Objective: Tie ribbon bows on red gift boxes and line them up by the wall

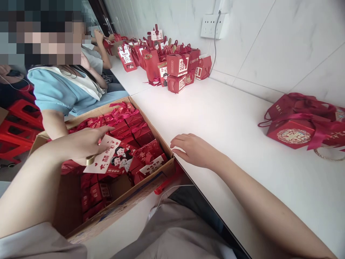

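My left hand point(85, 143) reaches over an open cardboard carton point(151, 176). Its index finger is stretched out and its thumb stands apart, right by a white and red gift box point(118, 155) printed with a cartoon couple. Whether the thumb touches this box I cannot tell. A gold ring-like piece point(90, 160) shows under the hand. Red gift boxes with ribbons point(118, 126) pack much of the carton. My right hand point(192, 149) rests at the white table's edge beside the carton's corner, fingers loosely extended, holding nothing.
A person in a blue top point(59, 90) sits across the carton, one forearm reaching into it. Red gift boxes point(178, 66) are piled on the white table point(215, 111) along the wall. More red boxes point(293, 131) stand at right. Red stools point(18, 126) are at left.
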A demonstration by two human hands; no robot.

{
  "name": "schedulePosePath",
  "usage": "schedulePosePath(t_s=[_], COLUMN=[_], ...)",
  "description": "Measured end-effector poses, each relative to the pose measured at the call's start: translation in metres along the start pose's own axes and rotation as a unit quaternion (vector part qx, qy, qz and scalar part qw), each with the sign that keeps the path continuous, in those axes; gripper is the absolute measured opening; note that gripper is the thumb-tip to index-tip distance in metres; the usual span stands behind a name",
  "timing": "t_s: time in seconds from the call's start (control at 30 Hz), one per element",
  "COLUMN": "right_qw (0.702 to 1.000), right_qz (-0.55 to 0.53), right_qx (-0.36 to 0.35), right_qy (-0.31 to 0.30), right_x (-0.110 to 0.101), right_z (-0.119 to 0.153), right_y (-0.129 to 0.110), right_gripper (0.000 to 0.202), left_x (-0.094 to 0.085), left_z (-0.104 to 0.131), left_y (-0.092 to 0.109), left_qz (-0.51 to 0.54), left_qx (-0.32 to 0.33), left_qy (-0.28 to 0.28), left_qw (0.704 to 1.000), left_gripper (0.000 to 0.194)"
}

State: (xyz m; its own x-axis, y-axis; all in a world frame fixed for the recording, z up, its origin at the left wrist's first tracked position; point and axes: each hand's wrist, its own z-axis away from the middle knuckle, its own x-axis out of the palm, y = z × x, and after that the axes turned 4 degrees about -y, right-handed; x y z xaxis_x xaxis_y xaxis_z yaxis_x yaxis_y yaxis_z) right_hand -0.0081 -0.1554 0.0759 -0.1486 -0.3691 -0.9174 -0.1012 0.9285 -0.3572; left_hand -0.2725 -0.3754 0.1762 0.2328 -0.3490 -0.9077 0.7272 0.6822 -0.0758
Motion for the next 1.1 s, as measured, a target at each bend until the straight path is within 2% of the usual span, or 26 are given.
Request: schedulePosePath(t_s=[0.07, 0.13, 0.2, 0.3, 0.47, 0.67, 0.83, 0.93, 1.03, 1.1], right_qw=[1.0, 1.0, 0.999, 0.997, 0.995, 0.994, 0.994, 0.995, 0.997, 0.997], right_qz=[0.003, 0.012, 0.014, 0.013, 0.034, 0.032, 0.039, 0.053, 0.021, 0.003], right_qx=[-0.007, -0.018, -0.04, -0.073, -0.057, -0.085, -0.07, -0.07, -0.07, -0.071], right_qy=[0.007, 0.016, 0.026, 0.006, -0.073, -0.062, -0.068, -0.043, 0.004, 0.019], right_x=[0.005, 0.012, 0.021, 0.037, 0.054, 0.048, 0.052, 0.053, 0.045, 0.039], right_z=[-0.011, -0.026, -0.044, -0.071, -0.096, -0.089, -0.087, -0.083, -0.078, -0.073], right_y=[0.001, 0.001, 0.001, 0.001, 0.003, 0.005, 0.008, 0.005, 0.0, -0.004], right_gripper=[0.017, 0.018, 0.021, 0.027, 0.019, 0.022, 0.027, 0.03, 0.027, 0.025], left_x=[0.001, 0.002, 0.005, 0.011, 0.023, 0.03, 0.052, 0.071, 0.084, 0.087], left_z=[-0.007, -0.015, -0.025, -0.039, -0.058, -0.067, -0.08, -0.084, -0.083, -0.083], left_y=[0.012, 0.019, 0.023, 0.03, 0.042, 0.051, 0.064, 0.067, 0.065, 0.06], left_qz=[-0.074, -0.128, -0.136, -0.11, -0.042, 0.008, -0.017, -0.032, 0.02, 0.084], left_qx=[0.039, 0.057, 0.063, 0.1, 0.181, 0.214, 0.266, 0.268, 0.265, 0.26], left_qy=[0.0, 0.023, 0.047, 0.048, 0.079, 0.101, 0.056, 0.031, -0.006, -0.057], left_qw=[0.996, 0.99, 0.988, 0.988, 0.979, 0.972, 0.962, 0.962, 0.964, 0.96], left_gripper=[0.068, 0.058, 0.049, 0.036, 0.039, 0.043, 0.051, 0.053, 0.054, 0.058])
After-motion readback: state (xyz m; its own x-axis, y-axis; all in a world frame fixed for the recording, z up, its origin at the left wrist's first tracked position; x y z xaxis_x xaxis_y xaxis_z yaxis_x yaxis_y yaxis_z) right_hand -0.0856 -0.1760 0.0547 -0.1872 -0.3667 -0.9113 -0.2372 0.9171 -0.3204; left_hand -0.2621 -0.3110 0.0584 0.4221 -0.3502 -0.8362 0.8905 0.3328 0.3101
